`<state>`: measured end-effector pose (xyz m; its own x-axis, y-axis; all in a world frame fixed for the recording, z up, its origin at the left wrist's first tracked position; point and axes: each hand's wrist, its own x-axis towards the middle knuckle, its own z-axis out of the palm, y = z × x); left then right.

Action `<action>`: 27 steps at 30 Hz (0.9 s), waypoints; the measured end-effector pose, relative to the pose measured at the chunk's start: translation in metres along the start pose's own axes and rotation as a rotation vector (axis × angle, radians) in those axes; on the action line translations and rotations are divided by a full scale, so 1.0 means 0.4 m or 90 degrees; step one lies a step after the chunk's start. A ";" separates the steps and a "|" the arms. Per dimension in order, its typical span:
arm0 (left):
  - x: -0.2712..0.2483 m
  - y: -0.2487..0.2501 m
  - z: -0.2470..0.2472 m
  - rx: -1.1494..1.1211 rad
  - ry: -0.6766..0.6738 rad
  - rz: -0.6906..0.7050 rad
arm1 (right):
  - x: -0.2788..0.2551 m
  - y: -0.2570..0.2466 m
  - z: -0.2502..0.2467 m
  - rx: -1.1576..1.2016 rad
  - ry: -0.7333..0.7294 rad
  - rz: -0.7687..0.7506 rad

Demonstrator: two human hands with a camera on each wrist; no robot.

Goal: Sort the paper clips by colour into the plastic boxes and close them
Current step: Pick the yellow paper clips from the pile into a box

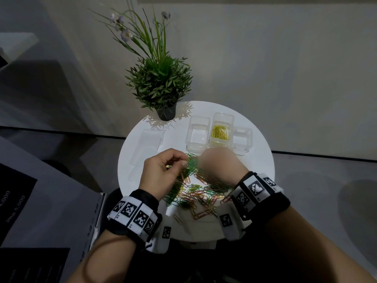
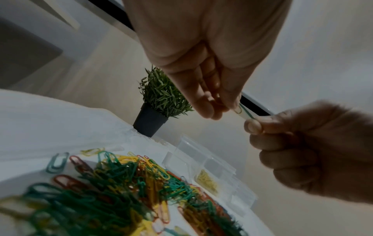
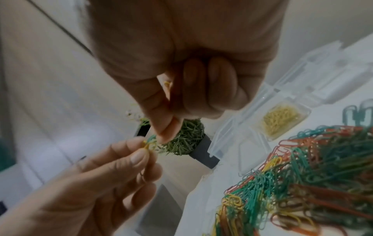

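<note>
A tangled pile of green, yellow, orange and red paper clips [image 1: 195, 190] lies on the near half of the round white table [image 1: 255, 166]. Above it both hands meet. My left hand [image 1: 179, 163] pinches one end of a small green and yellow clip tangle [image 3: 150, 142]. My right hand [image 1: 202, 160], blurred in the head view, pinches the other end with thumb and forefinger [image 3: 163, 135]. The left wrist view shows a green clip [image 2: 243, 111] stretched between the two pinches. At the back stand three clear open boxes: an empty one [image 1: 197, 131], one holding yellow clips [image 1: 220, 131], and a third [image 1: 241, 141].
A potted artificial plant [image 1: 161, 84] stands at the table's far left edge. Clear lids [image 1: 151, 139] lie on the table's left side. A dark-printed surface [image 1: 30, 201] sits left of the table, with floor and a pale wall around.
</note>
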<state>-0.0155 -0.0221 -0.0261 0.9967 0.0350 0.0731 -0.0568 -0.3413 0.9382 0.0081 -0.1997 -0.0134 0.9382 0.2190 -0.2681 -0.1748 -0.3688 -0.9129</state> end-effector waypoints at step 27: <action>-0.003 0.010 0.014 0.038 -0.080 0.020 | 0.027 -0.020 0.012 -0.052 -0.019 -0.011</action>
<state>-0.0164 -0.0288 -0.0243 0.9940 -0.0941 0.0557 -0.0887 -0.3952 0.9143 0.0180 -0.1901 -0.0104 0.9312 0.2524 -0.2631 -0.1330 -0.4369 -0.8896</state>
